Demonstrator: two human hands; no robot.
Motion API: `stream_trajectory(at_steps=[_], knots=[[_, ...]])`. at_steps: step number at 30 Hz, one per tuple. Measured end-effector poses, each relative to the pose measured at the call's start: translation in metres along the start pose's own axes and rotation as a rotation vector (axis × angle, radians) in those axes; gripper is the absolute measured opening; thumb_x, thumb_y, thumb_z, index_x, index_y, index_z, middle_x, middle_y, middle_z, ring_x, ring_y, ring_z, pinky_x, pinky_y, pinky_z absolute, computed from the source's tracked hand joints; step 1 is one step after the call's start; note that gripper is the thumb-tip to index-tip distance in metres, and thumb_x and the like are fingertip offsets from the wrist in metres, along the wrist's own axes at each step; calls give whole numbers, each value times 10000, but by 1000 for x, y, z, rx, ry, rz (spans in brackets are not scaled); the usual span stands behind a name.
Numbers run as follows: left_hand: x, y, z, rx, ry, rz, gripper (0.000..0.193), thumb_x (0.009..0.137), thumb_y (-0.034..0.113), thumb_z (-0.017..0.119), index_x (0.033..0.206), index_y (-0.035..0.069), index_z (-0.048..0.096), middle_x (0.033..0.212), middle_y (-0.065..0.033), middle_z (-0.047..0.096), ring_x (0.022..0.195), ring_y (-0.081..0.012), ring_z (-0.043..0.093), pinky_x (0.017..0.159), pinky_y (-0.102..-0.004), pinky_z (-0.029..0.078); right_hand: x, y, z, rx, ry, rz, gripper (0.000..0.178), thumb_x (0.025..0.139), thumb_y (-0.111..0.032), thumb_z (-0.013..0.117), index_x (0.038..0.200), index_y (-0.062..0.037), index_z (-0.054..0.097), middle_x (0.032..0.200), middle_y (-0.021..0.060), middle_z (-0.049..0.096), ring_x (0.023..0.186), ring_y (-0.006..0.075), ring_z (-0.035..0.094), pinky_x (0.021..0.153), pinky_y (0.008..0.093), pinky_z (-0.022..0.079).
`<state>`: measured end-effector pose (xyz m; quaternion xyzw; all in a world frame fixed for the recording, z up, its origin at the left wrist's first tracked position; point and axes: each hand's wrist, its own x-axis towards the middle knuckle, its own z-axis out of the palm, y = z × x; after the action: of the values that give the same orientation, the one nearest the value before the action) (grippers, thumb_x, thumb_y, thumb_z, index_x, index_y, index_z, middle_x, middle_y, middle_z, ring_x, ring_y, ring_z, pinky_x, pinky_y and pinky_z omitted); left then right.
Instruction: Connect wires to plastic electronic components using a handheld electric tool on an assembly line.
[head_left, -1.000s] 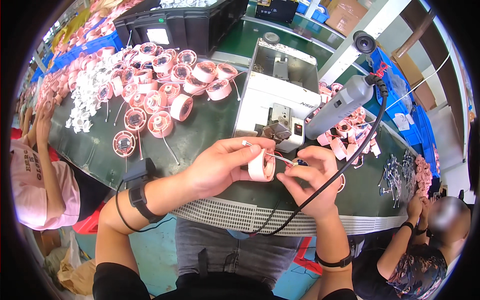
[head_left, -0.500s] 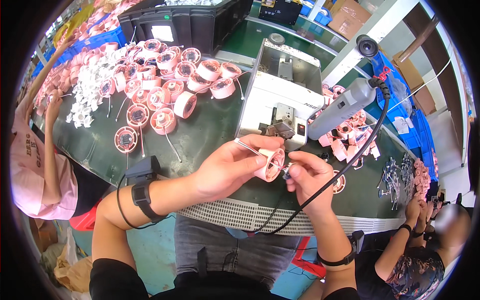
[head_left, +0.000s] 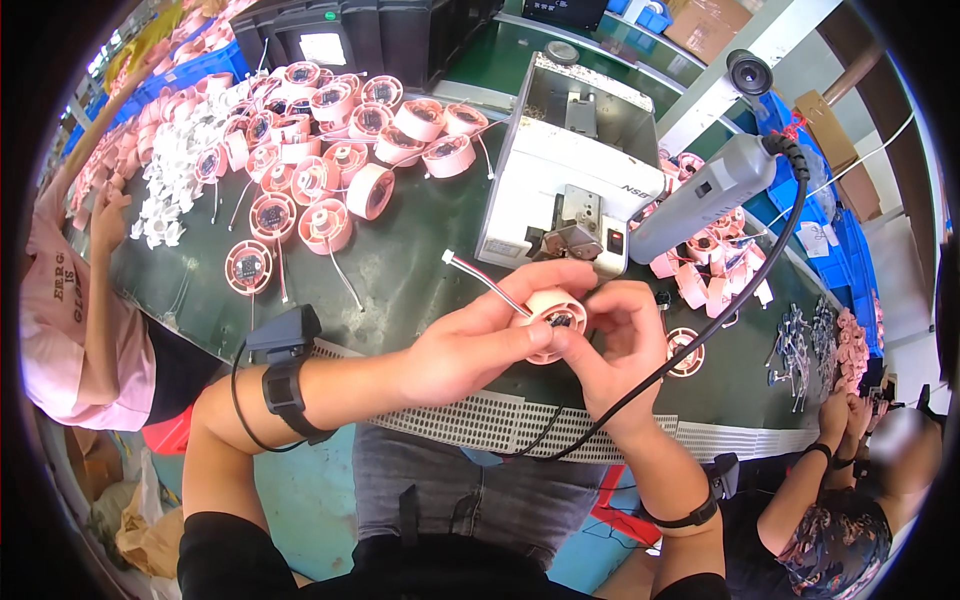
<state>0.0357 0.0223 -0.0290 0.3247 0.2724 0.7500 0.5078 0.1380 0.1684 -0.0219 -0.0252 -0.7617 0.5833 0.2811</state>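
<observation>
Both hands meet in front of the white machine, on a round pink plastic housing (head_left: 543,303). My left hand (head_left: 478,345) is closed around its left side, thumb at the rim. My right hand (head_left: 618,350) is closed at its right side, with thumb and fingers pressing at the opening. A small dark circuit board (head_left: 562,318) shows inside the housing, partly covered by my thumbs. From the housing's left side a thin wire lead (head_left: 487,279) with a white connector sticks out toward the upper left. Another pink housing (head_left: 685,352) lies right of my right hand.
A white machine (head_left: 570,150) stands ahead, beside a grey handheld electric screwdriver (head_left: 705,197) with a black cable (head_left: 735,300) crossing by my right hand. Pink housings (head_left: 325,225) and white parts (head_left: 165,195) cover the left. Wired parts (head_left: 790,350) lie right. Co-workers sit at both sides.
The circuit board, held outside the housing by my right fingers before, now sits inside it. The housing has turned its opening more toward me, and the wire lead reaches farther out to the upper left.
</observation>
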Motion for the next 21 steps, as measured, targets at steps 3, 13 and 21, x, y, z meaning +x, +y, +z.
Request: stream_trajectory(at_steps=[3,13,21], knots=[[3,7,8,276,30,-35,582,1018,185,424,1505,39,140,1506,-106,271,1316,-175,361,1083,-361,324,1,-1,-3,265,-57,199,330,837,-1,705,1098,35,506,1007,145,636,896,166,648,767,285,560],[5,6,-9,557,281,-198,366,942,96,561,1285,-27,525,1069,-86,649,908,-117,638,766,-264,550,32,-8,-21,-315,542,-236,452,798,-34,737,1190,35,523,936,80,595,796,151,599,741,283,491],[9,6,-18,421,345,-321,376,972,98,504,1317,-48,475,1072,-92,626,917,-142,636,784,-296,590,64,-26,-18,-131,493,-276,538,889,-97,564,1351,57,336,903,124,601,747,198,616,721,313,503]])
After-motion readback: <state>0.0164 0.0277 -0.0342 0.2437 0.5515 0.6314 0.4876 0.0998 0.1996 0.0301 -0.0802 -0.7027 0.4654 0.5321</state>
